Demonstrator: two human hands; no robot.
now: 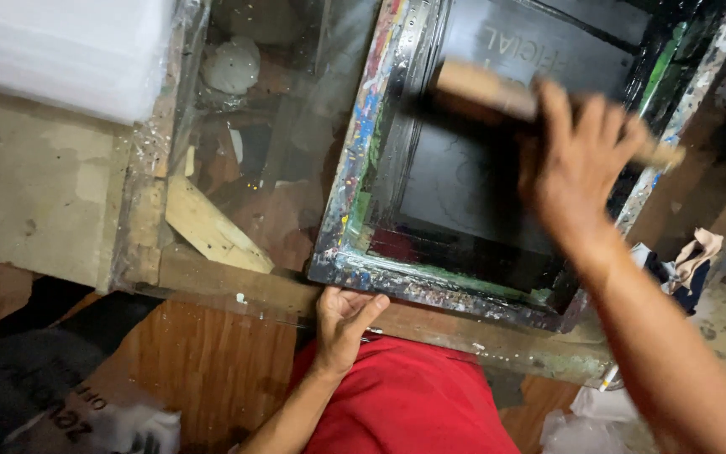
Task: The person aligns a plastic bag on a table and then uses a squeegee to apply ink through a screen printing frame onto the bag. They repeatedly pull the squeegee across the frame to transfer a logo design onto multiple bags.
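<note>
Over the ink-crusted printing frame, the right hand grips a wooden-handled squeegee, fingers wrapped round the handle near its right end. The squeegee lies across the upper half of the frame's dark mesh, tilted down to the right. At the frame's near edge the left hand presses against the bench, thumb and fingers spread along the lip just below the frame's lower left corner; it holds nothing.

The likeliest trouble, in my judgement, is the frame shifting. The left hand sits below the frame, not on it, so a hard pull of the squeegee could drag the frame across the bench and smear whatever lies beneath. An off-centre grip could also press the blade unevenly and leave the left side thin. Wet black ink along the frame's inner edge sits close to the right wrist and to the red clothing below the frame, so both could pick up stains.

The squeegee and right hand are motion-blurred, so the blade's contact with the mesh cannot be made out. What lies under the mesh is hidden. The frame's far and right sides run out of view, and the clear sheet left of the frame shows only dim shapes beneath it.
</note>
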